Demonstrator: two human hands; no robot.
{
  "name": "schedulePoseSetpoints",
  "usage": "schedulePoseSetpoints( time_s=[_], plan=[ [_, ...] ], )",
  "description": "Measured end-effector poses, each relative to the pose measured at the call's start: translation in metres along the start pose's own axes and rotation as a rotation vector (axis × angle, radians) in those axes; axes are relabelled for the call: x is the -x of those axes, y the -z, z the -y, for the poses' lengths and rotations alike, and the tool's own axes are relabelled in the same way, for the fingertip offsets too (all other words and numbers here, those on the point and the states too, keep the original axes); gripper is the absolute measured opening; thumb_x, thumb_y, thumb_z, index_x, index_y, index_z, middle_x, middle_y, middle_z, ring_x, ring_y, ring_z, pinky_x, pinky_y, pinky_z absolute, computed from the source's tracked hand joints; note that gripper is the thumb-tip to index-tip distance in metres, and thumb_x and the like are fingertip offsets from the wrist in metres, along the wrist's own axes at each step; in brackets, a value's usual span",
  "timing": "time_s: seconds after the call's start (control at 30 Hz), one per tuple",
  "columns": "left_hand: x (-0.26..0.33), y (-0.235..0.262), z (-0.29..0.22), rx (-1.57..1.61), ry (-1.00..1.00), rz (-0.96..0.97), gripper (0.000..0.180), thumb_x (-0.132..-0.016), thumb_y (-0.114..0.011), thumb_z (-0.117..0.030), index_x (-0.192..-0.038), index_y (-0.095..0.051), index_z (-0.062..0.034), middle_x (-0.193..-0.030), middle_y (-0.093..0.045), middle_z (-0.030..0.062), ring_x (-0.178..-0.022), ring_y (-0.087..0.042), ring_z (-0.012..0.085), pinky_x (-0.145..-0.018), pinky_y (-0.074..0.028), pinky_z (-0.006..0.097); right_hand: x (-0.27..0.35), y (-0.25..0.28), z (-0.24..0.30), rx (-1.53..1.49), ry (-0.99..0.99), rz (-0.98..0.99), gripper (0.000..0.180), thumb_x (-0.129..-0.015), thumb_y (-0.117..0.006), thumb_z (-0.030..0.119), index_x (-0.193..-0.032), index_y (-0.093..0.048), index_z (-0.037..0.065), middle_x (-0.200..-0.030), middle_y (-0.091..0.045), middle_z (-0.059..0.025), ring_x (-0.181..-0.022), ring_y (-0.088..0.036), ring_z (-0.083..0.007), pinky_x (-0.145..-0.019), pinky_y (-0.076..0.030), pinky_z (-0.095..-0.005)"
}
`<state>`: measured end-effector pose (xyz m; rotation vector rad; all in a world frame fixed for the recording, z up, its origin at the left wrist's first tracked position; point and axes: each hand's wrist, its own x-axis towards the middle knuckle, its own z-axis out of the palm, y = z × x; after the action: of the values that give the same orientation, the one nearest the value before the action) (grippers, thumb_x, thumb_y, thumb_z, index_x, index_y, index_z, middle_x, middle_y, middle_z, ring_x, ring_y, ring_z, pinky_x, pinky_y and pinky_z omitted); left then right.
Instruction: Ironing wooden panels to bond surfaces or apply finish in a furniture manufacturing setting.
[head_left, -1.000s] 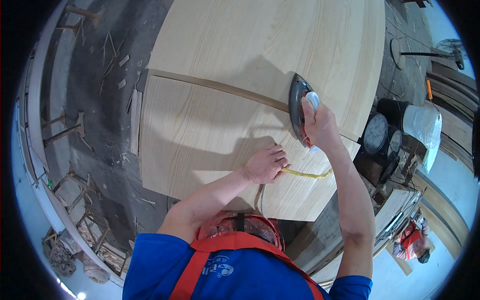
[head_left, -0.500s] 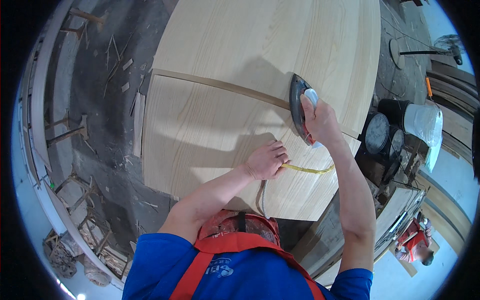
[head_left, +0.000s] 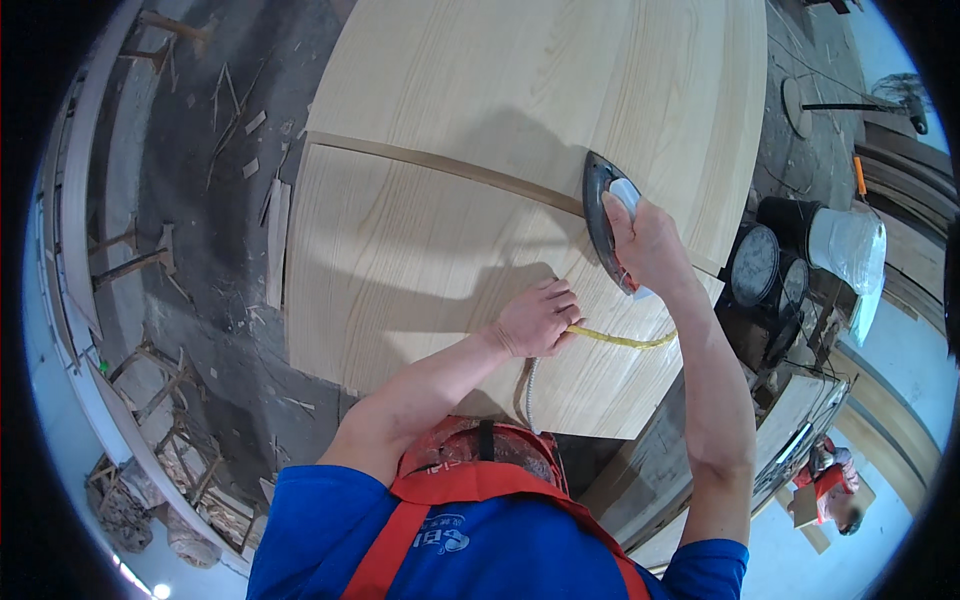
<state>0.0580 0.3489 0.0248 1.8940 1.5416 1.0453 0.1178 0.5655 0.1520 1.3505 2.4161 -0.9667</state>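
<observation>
My right hand [head_left: 652, 246] is closed round the white handle of an iron [head_left: 598, 225] with a dark base. The iron rests on pale wood-grain boards, lying across the right part of the seam between the near board [head_left: 390, 240] and the far board [head_left: 450, 60]. A narrow brownish strip [head_left: 430, 163] shows along that seam. To the left of the iron, my left hand [head_left: 540, 318] is closed on the iron's cord [head_left: 625, 341], just above the near board. The cord is yellow towards the iron and grey, ribbed below my hand. Its join to the iron is hidden behind my right arm.
Black buckets [head_left: 752, 265] and a white, plastic-covered bucket [head_left: 845, 240] stand close to the boards' right edge. A stand fan [head_left: 795, 108] is farther back. Wood offcuts [head_left: 277, 245] lie left. Another person [head_left: 830, 480] handles a board at the far right.
The iron and my right hand have shifted slightly right and nearer to me. My left hand stays on the cord, almost unmoved. The person at the far right has changed posture.
</observation>
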Motion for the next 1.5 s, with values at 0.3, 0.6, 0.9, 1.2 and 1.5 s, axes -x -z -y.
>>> schedulePoseSetpoints(
  time_s=[0.3, 0.6, 0.9, 1.2, 1.5],
  plan=[
    [-0.001, 0.002, 0.001, 0.035, 0.005, 0.001, 0.019, -0.090, -0.078, -0.020, -0.083, -0.064, -0.0080, -0.089, -0.062, 0.0051, -0.095, -0.061, 0.0264, -0.090, -0.052, 0.042, 0.003, -0.013, -0.005, -0.037, 0.001, -0.059, 0.068, -0.113, -0.054, 0.048, -0.087, -0.065, -0.014, -0.077, -0.067, -0.0385, -0.084, -0.071, -0.0572, -0.070, -0.057, -0.0570],
    [-0.003, 0.002, 0.000, 0.021, -0.030, -0.028, 0.018, -0.089, -0.079, -0.018, -0.085, -0.063, -0.0086, -0.089, -0.060, 0.0049, -0.093, -0.060, 0.0263, -0.085, -0.051, 0.042, 0.000, -0.015, -0.016, -0.067, 0.018, -0.064, 0.065, -0.113, -0.056, 0.047, -0.087, -0.065, -0.012, -0.080, -0.066, -0.0394, -0.088, -0.070, -0.0581, -0.072, -0.056, -0.0584],
    [0.000, -0.002, 0.003, 0.037, -0.028, -0.023, 0.021, -0.088, -0.079, -0.017, -0.086, -0.060, -0.0097, -0.090, -0.060, 0.0051, -0.095, -0.059, 0.0272, -0.085, -0.051, 0.043, 0.009, -0.012, -0.011, -0.081, -0.039, -0.043, 0.059, -0.114, -0.054, 0.045, -0.095, -0.065, -0.009, -0.075, -0.065, -0.0313, -0.075, -0.070, -0.0498, -0.070, -0.054, -0.0525],
    [-0.001, -0.003, 0.002, 0.056, -0.041, -0.055, 0.023, -0.086, -0.080, -0.016, -0.086, -0.059, -0.0094, -0.089, -0.060, 0.0050, -0.093, -0.060, 0.0279, -0.084, -0.052, 0.043, 0.022, -0.023, -0.010, -0.080, 0.011, -0.064, 0.062, -0.113, -0.056, 0.044, -0.088, -0.064, -0.012, -0.074, -0.065, -0.0370, -0.081, -0.070, -0.0568, -0.067, -0.056, -0.0565],
    [0.001, -0.003, 0.001, 0.043, -0.034, -0.046, 0.022, -0.087, -0.080, -0.018, -0.081, -0.060, -0.0099, -0.087, -0.061, 0.0038, -0.092, -0.061, 0.0254, -0.085, -0.052, 0.041, 0.027, -0.017, -0.006, -0.088, -0.003, 0.015, 0.062, -0.113, -0.057, 0.044, -0.090, -0.064, -0.013, -0.077, -0.065, -0.0388, -0.083, -0.068, -0.0596, -0.066, -0.055, -0.0573]
  ],
)
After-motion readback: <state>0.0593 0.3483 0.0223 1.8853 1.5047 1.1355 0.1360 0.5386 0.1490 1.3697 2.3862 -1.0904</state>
